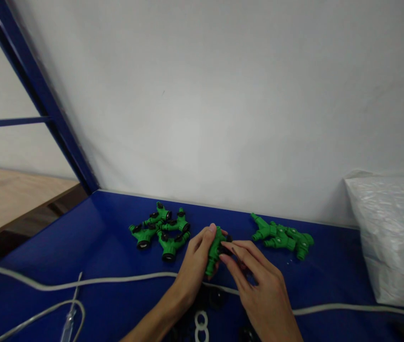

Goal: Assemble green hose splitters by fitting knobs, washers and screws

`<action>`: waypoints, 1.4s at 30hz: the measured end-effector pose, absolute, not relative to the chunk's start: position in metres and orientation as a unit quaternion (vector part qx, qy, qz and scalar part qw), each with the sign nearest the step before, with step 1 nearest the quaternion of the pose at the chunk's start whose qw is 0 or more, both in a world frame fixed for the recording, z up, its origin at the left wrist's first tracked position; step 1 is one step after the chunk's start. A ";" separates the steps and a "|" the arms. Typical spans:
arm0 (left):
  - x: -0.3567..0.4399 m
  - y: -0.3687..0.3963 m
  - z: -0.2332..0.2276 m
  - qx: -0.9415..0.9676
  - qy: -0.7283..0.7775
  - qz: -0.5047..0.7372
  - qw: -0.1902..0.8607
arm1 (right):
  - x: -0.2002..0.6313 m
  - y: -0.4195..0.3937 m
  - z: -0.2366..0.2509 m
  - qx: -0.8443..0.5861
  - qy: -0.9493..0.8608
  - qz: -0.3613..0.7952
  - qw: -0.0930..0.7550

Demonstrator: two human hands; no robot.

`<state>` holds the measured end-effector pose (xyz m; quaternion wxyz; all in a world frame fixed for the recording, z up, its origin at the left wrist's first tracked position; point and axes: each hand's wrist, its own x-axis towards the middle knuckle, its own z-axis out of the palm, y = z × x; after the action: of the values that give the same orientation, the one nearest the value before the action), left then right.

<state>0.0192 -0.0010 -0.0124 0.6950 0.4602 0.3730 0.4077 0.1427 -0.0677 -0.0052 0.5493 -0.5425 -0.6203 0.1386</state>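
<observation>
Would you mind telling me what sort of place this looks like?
Probably a small assembly workbench: a blue table against a white wall, batches of green plastic fittings, and a white plastic sack at the side.

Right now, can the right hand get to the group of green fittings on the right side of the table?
Probably yes: the right hand lies close to those green fittings, with bare blue table between them, though its fingers are busy at the held fitting.

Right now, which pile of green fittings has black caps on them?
The left pile, beside the left hand. Its pieces show black ends; the right pile looks all green.
</observation>
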 end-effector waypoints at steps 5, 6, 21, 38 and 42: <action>0.020 -0.003 -0.009 0.470 0.376 0.404 0.688 | 0.148 -0.070 0.000 -0.573 -0.477 0.355 0.563; 0.020 -0.003 -0.008 0.466 0.377 0.407 0.690 | 0.149 -0.070 0.000 -0.563 -0.453 0.393 0.568; 0.020 -0.003 -0.007 0.480 0.390 0.410 0.671 | 0.142 -0.067 0.000 -0.572 -0.418 0.375 0.598; 0.016 -0.008 -0.008 0.600 0.408 0.421 0.544 | 0.130 -0.071 -0.005 -0.592 -0.538 0.165 0.577; 0.015 -0.010 -0.009 0.620 0.416 0.430 0.507 | 0.123 -0.070 -0.007 -0.599 -0.476 0.253 0.592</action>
<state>0.0146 -0.0095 -0.0087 0.5072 0.6202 0.4160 0.4301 0.1229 -0.0704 -0.0066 0.5921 -0.5988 -0.4763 0.2529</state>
